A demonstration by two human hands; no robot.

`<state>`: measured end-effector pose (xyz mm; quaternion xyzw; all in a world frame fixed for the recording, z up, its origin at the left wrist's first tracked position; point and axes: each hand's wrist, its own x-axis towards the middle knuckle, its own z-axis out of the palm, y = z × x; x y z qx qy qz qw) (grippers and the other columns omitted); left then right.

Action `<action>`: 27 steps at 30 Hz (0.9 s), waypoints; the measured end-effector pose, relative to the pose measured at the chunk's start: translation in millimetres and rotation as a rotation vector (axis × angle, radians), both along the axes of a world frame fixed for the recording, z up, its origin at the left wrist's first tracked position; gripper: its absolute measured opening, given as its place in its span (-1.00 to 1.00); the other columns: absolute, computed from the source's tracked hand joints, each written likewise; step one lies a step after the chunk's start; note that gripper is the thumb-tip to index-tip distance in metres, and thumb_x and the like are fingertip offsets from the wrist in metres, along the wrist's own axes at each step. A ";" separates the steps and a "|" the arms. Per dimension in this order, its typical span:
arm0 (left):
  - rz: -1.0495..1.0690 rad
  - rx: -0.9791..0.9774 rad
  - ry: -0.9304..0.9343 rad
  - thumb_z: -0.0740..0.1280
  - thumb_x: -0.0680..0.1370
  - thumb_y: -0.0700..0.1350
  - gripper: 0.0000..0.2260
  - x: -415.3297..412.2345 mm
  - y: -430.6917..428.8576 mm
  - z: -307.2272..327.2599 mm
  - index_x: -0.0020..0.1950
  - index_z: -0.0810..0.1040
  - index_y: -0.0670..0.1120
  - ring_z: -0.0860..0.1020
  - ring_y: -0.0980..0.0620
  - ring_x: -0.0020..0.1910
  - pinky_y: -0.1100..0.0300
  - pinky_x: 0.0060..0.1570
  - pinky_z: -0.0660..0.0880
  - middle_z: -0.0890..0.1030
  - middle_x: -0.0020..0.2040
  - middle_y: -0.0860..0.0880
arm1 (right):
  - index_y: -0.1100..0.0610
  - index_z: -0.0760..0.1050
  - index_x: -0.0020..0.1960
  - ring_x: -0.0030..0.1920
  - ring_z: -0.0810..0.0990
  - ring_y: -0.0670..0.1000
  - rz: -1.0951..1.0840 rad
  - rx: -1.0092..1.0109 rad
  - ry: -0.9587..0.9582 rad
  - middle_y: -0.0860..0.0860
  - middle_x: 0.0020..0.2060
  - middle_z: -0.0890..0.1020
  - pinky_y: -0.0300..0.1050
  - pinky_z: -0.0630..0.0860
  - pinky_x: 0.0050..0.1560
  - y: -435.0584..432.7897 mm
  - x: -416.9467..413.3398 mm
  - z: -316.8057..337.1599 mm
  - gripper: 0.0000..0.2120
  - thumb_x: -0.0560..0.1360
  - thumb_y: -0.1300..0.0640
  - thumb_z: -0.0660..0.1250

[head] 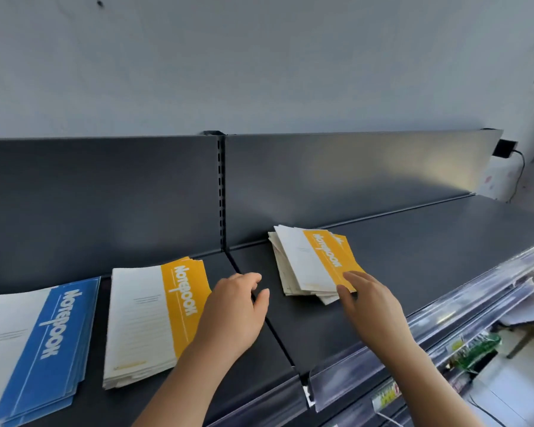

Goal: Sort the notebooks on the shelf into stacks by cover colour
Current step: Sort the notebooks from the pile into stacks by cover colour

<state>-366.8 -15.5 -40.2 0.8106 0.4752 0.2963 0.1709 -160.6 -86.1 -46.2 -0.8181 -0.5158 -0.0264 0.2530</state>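
A pale grey wall [259, 57] is seen above a dark grey metal shelf [429, 257], whose upright back panel [105, 195] is split by a slotted upright [221, 186].

Three groups of notebooks are laid flat on the shelf. At the far left, a blue stack [53, 340] is fanned slightly at its right edge, with "Notebook" printed in white on the blue band. Just beside it, apart by a narrow strip of shelf, a yellow stack [148, 315] is squared up more neatly. Well to the right, past the seam in the shelf, a loose pile [285, 272] of yellow-banded covers is left skewed, its corners splayed.

A clear plastic label strip [444, 322] is fixed along the shelf's front edge.

The left hand [235, 309] is held between the yellow stack and the loose pile with its fingers loosely curled and nothing in its grasp; whether it touches the stack's right edge cannot be told. The right hand [373, 306] is set on the near corner of the pile's top notebook [327, 257] — fingers laid on the yellow band, thumb tucked at the edge below, so that the corner is pinched. How many covers are taken in that pinch cannot be told.

A small black box [504, 148] with a cable is mounted at the panel's far right end.
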 end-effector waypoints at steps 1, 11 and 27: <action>0.009 -0.024 -0.018 0.21 0.59 0.02 -0.64 12.9 1.8 -1.1 0.37 0.44 -0.02 0.49 0.10 0.13 0.21 0.09 0.47 0.58 0.15 0.08 | 0.23 0.54 0.08 -0.01 0.56 0.13 0.008 -0.016 -0.001 0.07 0.09 0.59 -0.02 0.47 -0.06 5.4 15.1 -3.3 -0.75 0.55 0.08 0.22; 0.170 -0.358 -0.310 0.29 0.56 -0.05 -0.83 85.2 22.1 -12.9 0.11 0.46 -0.07 0.55 0.16 -0.14 0.29 -0.30 0.50 0.59 -0.02 0.08 | 0.00 0.46 0.31 0.38 0.35 -0.09 0.472 -0.017 -0.050 -0.10 0.32 0.46 -0.13 0.00 0.49 23.7 67.6 -28.6 -0.67 0.59 -0.01 0.16; 0.260 -0.544 -0.570 0.29 0.51 -0.24 -0.75 86.5 22.5 -29.5 0.17 0.50 -0.06 0.58 0.06 0.03 0.18 -0.07 0.54 0.62 0.08 0.06 | 0.02 0.44 0.33 0.36 0.35 -0.11 0.446 0.070 0.024 -0.13 0.32 0.46 -0.22 -0.02 0.48 25.9 70.4 -33.3 -0.67 0.63 0.09 0.07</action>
